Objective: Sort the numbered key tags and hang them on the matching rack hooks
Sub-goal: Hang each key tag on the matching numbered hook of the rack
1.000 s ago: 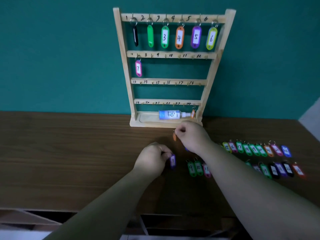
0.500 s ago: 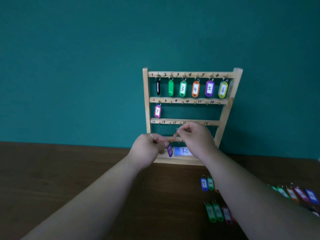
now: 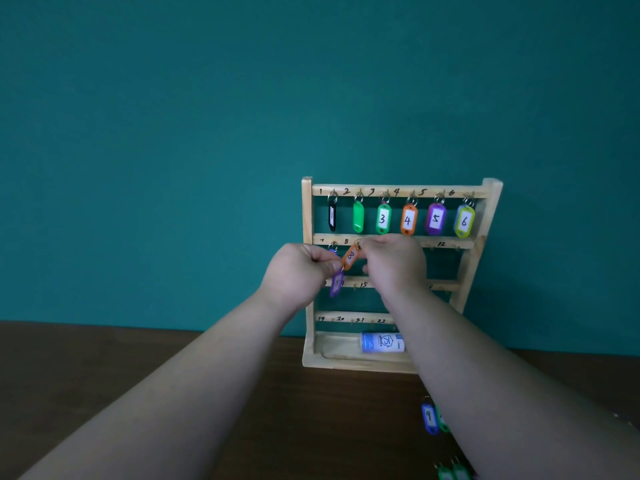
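Observation:
A wooden rack [image 3: 307, 216] stands against the teal wall, with tags 1 to 6 hanging on its top row; tag 3 [image 3: 383, 219] is green, tag 6 [image 3: 464, 221] yellow-green. My right hand [image 3: 393, 263] pinches the ring of an orange tag marked 8 [image 3: 350, 256] right at the second rail, under the written 8. My left hand [image 3: 299, 271] is closed beside it, and a purple tag [image 3: 336, 284] dangles from its fingers. The left hand hides most of the tag on hook 7.
A blue-and-white bottle [image 3: 380, 342] lies in the rack's bottom tray. On the dark wooden table [image 3: 104, 358], a blue tag marked 9 [image 3: 429, 418] and green tags [image 3: 450, 472] lie near my right forearm, partly hidden.
Both hands rose from the table to the rack's second rail. The orange tag came up with the right hand, the purple tag with the left. The view tilted upward.

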